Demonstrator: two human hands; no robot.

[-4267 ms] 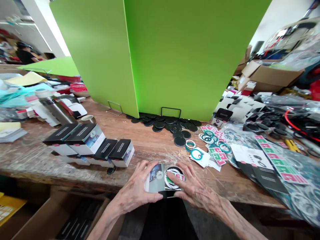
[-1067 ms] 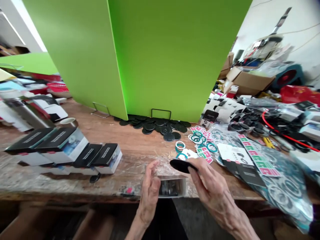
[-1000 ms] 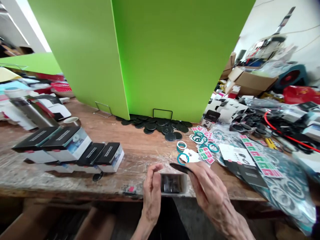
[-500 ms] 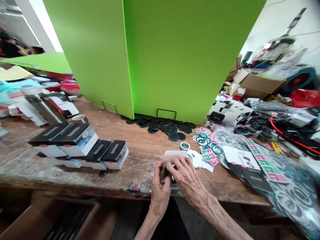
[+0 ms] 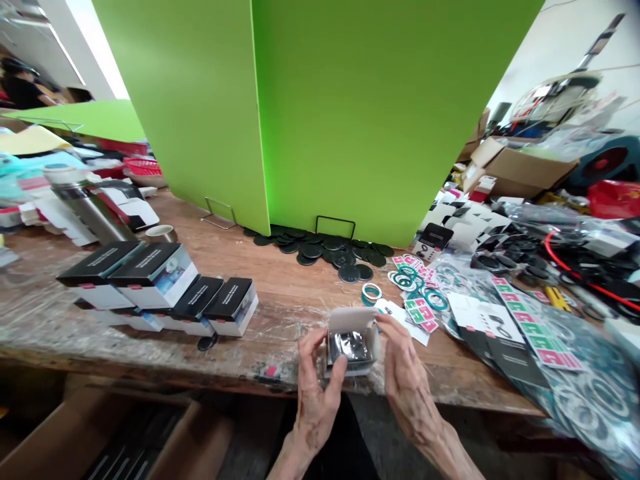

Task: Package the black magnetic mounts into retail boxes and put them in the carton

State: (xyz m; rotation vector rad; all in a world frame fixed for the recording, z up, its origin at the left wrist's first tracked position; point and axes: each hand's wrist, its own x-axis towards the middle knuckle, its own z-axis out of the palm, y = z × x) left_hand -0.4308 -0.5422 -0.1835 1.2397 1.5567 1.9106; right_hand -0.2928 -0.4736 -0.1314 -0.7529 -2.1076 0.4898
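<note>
A small open cardboard box [image 5: 351, 369] stands at the table's front edge with its lid flap raised at the back. Inside it lies a shiny dark item in clear wrap [image 5: 350, 345]; its kind cannot be made out. My left hand [image 5: 317, 380] grips the box's left side, thumb over the front rim and fingers along the side. At the right side, my right hand [image 5: 407, 367] has its fingertips on the edge of the box near the raised flap; its thumb is hidden.
Packed black-and-white boxes [image 5: 150, 280] are stacked at left. Black discs [image 5: 320, 250] lie before the green divider [image 5: 350, 120]. Tape-like rings [image 5: 371, 292], stickers [image 5: 420, 313] and a plastic bag of rings [image 5: 575, 380] spread at right. A carton [image 5: 200, 433] sits below; a person [image 5: 23, 83] is far left.
My right hand has drawn back from over the box to its right side, uncovering the wrapped item inside. My left hand stays at the box's left side.
</note>
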